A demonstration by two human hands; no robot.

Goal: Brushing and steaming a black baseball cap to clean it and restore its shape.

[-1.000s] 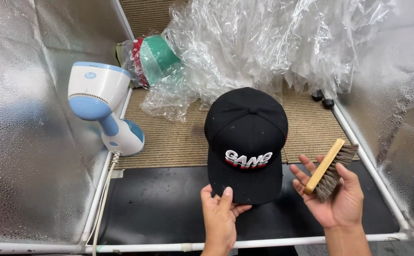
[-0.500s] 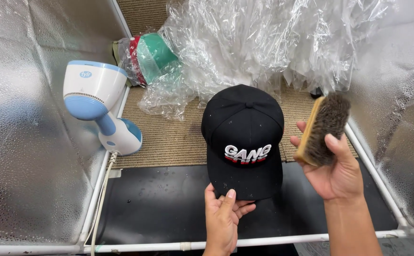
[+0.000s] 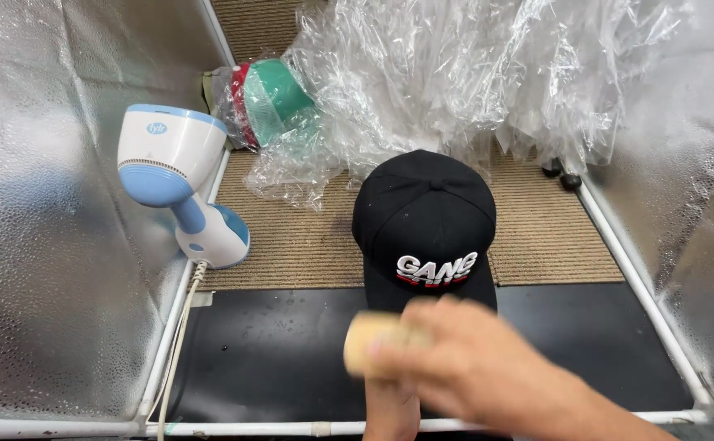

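A black cap (image 3: 424, 212) with white and red lettering on its front sits in the middle, brim toward me. My right hand (image 3: 488, 376), blurred by motion, is crossing over the brim and grips a wooden-backed brush (image 3: 369, 351), of which only the pale wooden end shows. My left hand (image 3: 391, 412) comes up from the bottom edge under the brim. Only its wrist shows, and its fingers are hidden beneath my right hand.
A white and blue handheld steamer (image 3: 173, 188) stands at the left, its cord (image 3: 179, 343) trailing down. Crumpled clear plastic (image 3: 471, 82) fills the back, with green and red caps (image 3: 271, 102) wrapped in it. Silver foil walls (image 3: 46, 245) and a white tube frame (image 3: 618, 237) enclose the black mat (image 3: 267, 351).
My right hand swung the brush from the cap's right side down and left across the brim. The cap and my left hand stayed put.
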